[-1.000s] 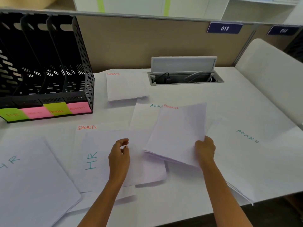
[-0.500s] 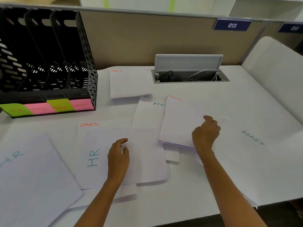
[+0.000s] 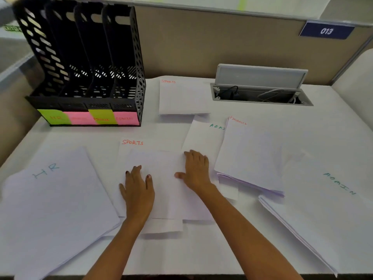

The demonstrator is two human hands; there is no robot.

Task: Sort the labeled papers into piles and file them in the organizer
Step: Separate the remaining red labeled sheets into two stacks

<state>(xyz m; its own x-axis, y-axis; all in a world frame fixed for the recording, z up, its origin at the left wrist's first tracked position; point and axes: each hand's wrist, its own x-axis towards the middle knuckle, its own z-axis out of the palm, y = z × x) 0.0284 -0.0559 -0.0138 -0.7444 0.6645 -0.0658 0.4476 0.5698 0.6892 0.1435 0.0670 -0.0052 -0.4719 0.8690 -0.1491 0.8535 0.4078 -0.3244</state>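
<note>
- Head view: left hand [image 3: 138,190] and right hand [image 3: 196,170] press flat on the centre sheet [image 3: 165,199], each grip spread apart, fingers straight, clasping nothing.
- The sheet overlaps a SPORTS page [image 3: 149,143] on the tabletop [image 3: 191,255]; the organizer [image 3: 88,63] stands far left.

Your left hand [image 3: 137,191] and right hand [image 3: 196,171] lie on the middle sheet [image 3: 166,197]; HR pile [image 3: 56,201] to their left, FINANCE pile [image 3: 250,156] right, organizer [image 3: 84,57] behind.

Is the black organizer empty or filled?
Empty: all four slots of the organizer show only black walls, with no paper inside.
</note>
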